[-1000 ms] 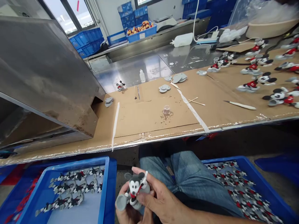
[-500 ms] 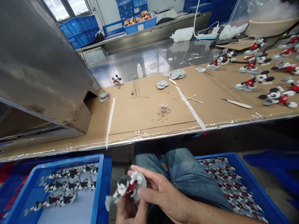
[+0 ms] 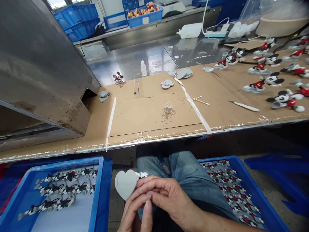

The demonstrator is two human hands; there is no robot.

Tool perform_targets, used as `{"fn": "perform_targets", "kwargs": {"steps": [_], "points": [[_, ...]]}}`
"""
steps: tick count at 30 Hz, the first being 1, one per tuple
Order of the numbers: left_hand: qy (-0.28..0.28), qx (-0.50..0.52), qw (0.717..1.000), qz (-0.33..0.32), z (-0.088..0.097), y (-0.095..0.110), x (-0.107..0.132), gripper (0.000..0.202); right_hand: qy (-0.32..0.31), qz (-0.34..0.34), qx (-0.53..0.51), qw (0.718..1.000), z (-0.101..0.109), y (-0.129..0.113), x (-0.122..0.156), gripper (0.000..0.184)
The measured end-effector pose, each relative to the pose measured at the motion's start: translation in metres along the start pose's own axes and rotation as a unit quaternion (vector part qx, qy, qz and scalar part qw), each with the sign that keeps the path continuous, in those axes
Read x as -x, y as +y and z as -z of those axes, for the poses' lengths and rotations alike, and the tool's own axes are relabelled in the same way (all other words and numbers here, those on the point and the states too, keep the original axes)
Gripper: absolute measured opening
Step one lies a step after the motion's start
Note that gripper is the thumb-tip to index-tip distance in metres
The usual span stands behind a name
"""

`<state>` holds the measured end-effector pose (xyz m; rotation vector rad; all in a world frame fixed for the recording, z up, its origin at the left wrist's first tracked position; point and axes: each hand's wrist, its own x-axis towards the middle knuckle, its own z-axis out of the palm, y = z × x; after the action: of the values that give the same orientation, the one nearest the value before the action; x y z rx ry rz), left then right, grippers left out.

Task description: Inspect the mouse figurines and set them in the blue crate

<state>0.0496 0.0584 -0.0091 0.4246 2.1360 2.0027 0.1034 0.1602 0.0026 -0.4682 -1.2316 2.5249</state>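
The left hand [image 3: 135, 209] and right hand [image 3: 174, 200] close together around a figure [image 3: 143, 174], mostly hidden by the fingers, its grey heart base [image 3: 125, 185] facing up. It is before the lap [image 3: 185, 169], between the left tray [image 3: 97, 193] and right tray [image 3: 263, 195].

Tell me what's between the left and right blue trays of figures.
In the head view: the left hand and right hand, holding a figure with a gray heart-shaped base, jeans-clad legs and some floor.
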Motion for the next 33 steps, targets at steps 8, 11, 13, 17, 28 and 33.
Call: {"fn": "perform_targets", "kwargs": {"steps": [8,11,13,17,28,33], "points": [[-0.127,-0.113,0.978,0.119,0.017,-0.111,-0.026,0.033,0.160,-0.116,0.122,0.973,0.060,0.038,0.008,0.036],[-0.061,-0.138,0.974,0.170,0.029,-0.157,-0.044,0.047,0.188,-0.135,0.115,0.966,0.072,0.038,0.012,0.038],[-0.024,-0.155,0.967,0.203,0.030,-0.178,-0.055,0.048,0.196,-0.146,0.106,0.964,0.074,0.037,0.013,0.034],[-0.029,-0.201,0.945,0.257,0.023,-0.195,-0.071,0.029,0.188,-0.159,0.103,0.964,0.077,0.039,0.012,0.035],[-0.003,-0.206,0.943,0.260,0.035,-0.171,-0.090,0.026,0.187,-0.158,0.099,0.965,0.080,0.050,-0.004,0.043],[0.054,-0.124,0.983,0.123,0.036,-0.107,-0.053,0.041,0.127,-0.140,0.102,0.977,0.060,0.043,-0.011,0.041]]}}
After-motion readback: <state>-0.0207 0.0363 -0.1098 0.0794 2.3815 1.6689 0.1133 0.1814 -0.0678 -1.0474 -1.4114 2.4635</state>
